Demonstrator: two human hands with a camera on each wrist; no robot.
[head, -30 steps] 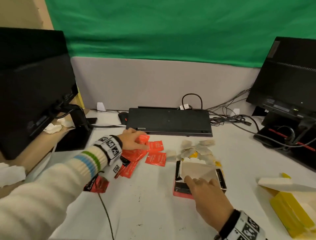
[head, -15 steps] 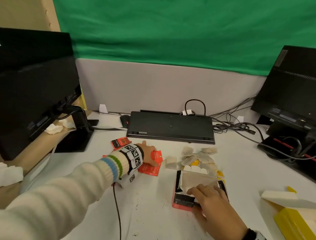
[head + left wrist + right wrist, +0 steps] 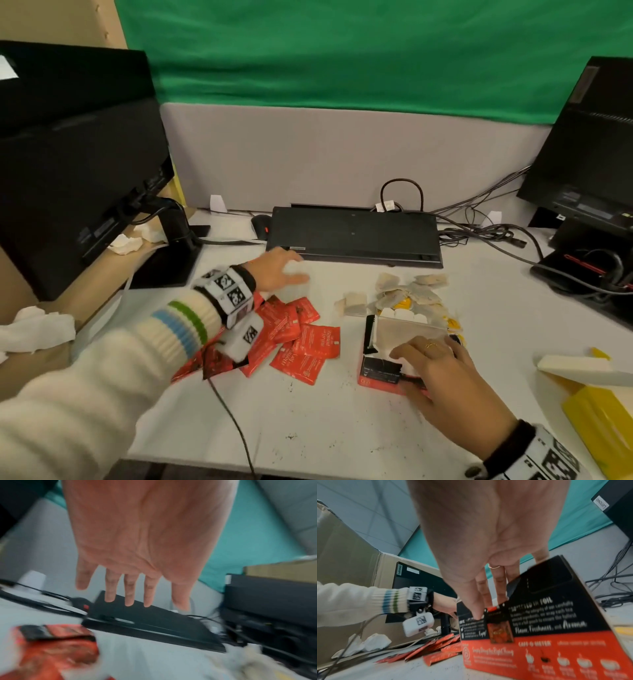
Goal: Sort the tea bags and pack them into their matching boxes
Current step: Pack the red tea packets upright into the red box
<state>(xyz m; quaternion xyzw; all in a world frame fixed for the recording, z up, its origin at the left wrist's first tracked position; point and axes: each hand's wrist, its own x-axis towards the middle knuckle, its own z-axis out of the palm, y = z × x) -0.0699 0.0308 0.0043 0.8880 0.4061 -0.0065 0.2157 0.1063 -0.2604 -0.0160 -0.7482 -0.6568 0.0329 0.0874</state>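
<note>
Several red foil tea packets lie in a loose heap on the white table. My left hand hovers just beyond them, near the keyboard, with its fingers spread and nothing in it. A red and black tea box stands open to the right of the heap. My right hand holds its near wall, thumb outside and fingers dipping inside. Plain paper tea bags with yellow tags are piled behind the box.
An open yellow box sits at the right front edge. A black keyboard lies along the back, with cables to its right. Monitors stand at both sides. Crumpled tissues lie on a cardboard box at the left.
My left hand has come off the red packets and lifted toward the keyboard, empty. The packets now lie nearer the box. My right hand has slid further over the box's near wall.
</note>
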